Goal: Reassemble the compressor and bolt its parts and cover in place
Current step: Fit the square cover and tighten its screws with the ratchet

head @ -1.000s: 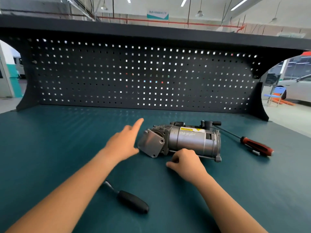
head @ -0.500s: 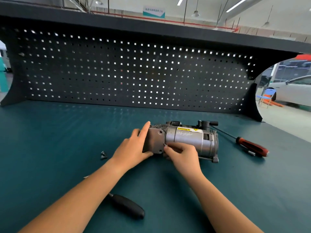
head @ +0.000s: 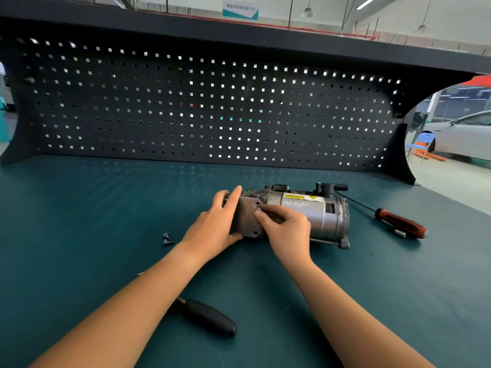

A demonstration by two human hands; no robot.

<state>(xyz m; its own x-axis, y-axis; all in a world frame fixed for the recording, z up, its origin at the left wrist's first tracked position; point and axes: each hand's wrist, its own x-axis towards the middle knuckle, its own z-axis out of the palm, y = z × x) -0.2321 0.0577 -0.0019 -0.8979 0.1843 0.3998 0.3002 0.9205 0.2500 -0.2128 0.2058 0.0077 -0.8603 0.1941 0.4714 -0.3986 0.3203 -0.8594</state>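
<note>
**Cover plate held to compressor end, mid-bench**

The silver-grey cylindrical metal compressor (head: 305, 216) lies on its side at the middle of the dark green bench mat (head: 79, 208), well apart from the black perforated back panel (head: 186, 107).

The flat grey metal cover plate (head: 245, 224) is held against the compressor's left end. It is clasped by the left hand (head: 215, 229), with the fingers over its top edge and the thumb under its lower edge. A small bolt (head: 258, 207), mostly hidden, is pinched between thumb and forefinger of the right hand (head: 287, 229) at the plate's upper hole.

Open mat is seen to the left and behind. Two small dark loose bolts (head: 167, 239) lie just left of the left wrist. A black-handled tool (head: 210, 318) lies near, partly under the left forearm. A red-and-black-handled screwdriver (head: 401, 225) lies to the right of the compressor, near the bench's right edge.

A yellow label (head: 293, 196) on the compressor body is read as "WARNING". Handwriting below it is not legible. The writing on a white-and-teal hanging sign (head: 240, 9) is too small to read.
</note>
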